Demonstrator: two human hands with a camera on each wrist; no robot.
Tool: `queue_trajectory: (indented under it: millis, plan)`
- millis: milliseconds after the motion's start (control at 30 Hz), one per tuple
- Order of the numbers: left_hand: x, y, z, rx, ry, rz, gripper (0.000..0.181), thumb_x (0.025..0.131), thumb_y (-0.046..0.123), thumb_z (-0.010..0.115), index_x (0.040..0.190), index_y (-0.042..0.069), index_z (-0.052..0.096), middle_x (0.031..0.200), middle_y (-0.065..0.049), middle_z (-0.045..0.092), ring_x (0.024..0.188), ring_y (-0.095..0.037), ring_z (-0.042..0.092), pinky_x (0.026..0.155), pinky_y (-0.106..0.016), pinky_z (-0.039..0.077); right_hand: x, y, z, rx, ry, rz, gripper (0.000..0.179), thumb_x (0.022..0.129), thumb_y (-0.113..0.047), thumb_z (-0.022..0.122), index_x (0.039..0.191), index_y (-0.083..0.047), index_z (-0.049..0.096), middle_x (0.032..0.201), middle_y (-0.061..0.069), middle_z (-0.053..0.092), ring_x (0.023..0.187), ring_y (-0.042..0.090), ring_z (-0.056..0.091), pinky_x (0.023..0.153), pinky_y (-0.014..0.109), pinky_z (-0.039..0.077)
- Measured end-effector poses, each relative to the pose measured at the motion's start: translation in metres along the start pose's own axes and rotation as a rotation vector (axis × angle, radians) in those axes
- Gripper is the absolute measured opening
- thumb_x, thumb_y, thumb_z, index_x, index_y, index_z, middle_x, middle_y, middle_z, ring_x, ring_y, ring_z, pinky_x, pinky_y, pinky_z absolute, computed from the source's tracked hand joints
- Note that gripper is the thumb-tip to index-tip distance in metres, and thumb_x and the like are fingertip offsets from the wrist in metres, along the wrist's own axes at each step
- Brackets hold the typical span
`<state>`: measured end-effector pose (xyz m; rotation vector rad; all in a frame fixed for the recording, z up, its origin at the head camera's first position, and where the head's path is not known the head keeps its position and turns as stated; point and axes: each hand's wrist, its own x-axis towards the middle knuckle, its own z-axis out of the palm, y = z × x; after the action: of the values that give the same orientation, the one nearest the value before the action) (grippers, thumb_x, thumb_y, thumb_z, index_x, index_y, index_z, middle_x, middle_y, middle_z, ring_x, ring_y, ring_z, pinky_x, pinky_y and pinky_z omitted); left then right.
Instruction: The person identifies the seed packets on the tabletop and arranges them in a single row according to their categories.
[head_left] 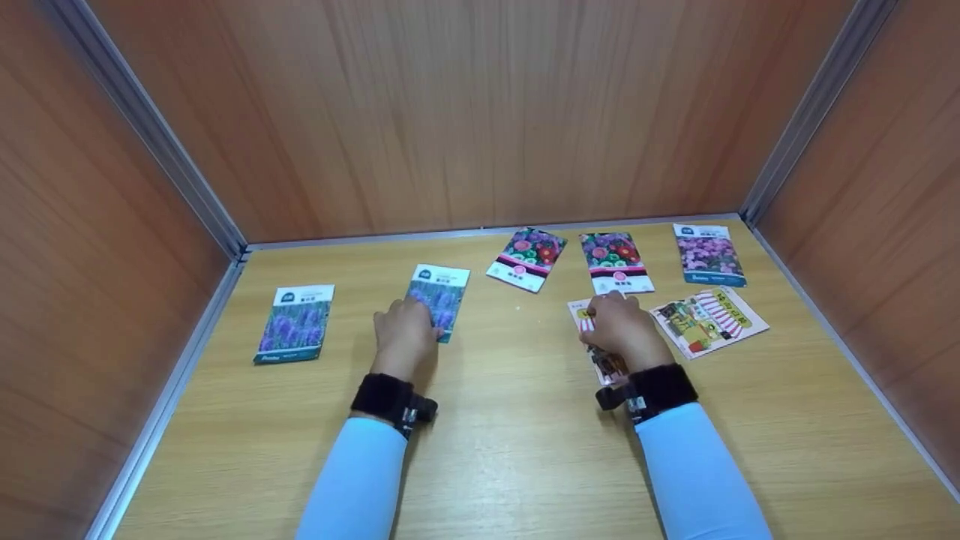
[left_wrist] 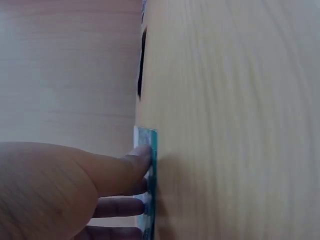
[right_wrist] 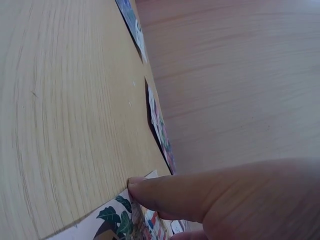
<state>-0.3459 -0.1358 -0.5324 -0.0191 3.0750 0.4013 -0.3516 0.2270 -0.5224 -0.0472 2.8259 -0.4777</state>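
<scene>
My left hand grips a seed packet with purple lavender flowers at the middle left of the table. In the left wrist view its thumb lies on the packet, with other fingers along it below. To the right, my right hand holds a packet with a pink striped awning picture, partly hidden under the hand. The right wrist view shows the right thumb at the edge of that packet, over printed ivy leaves. The right hand's other fingers are mostly hidden.
A second lavender packet lies at the left. Toward the back are two packets with mixed bright flowers and a pink-flower packet. Another striped-awning packet lies right of my right hand. Wooden walls enclose the table.
</scene>
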Motion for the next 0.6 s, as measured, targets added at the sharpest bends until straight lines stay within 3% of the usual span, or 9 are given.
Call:
queue_trajectory:
  millis: [167,333,600]
  plan:
    - [-0.007,-0.018,-0.009,-0.024,-0.037,-0.028,0.031,0.102,0.035,0.088,0.098,0.005,0.082,0.107,-0.012,0.077,0.106,-0.035,0.07,0.106,-0.056,0.054,0.001,-0.001,0.001,-0.011,0.005,-0.001,0.062,0.103,-0.036,0.083,0.153,-0.005,0.065,0.146,0.025,0.062,0.132,0.045,0.056,0.108,0.064,0.056]
    - [-0.011,-0.031,-0.017,-0.001,-0.072,-0.049,0.03,0.1,0.035,0.09,0.094,0.007,0.083,0.095,-0.009,0.08,0.095,-0.034,0.074,0.107,-0.06,0.055,0.0,-0.002,0.002,-0.012,0.017,-0.01,0.062,0.103,-0.036,0.083,0.154,-0.005,0.065,0.145,0.025,0.062,0.133,0.045,0.056,0.109,0.064,0.056]
    - [-0.012,-0.046,-0.028,0.003,-0.131,-0.098,0.023,0.096,0.029,0.094,0.092,0.009,0.084,0.104,-0.011,0.084,0.097,-0.034,0.077,0.112,-0.07,0.049,0.0,0.0,0.002,-0.021,0.019,-0.012,0.061,0.104,-0.038,0.082,0.152,-0.005,0.067,0.146,0.024,0.063,0.132,0.044,0.056,0.109,0.065,0.056]
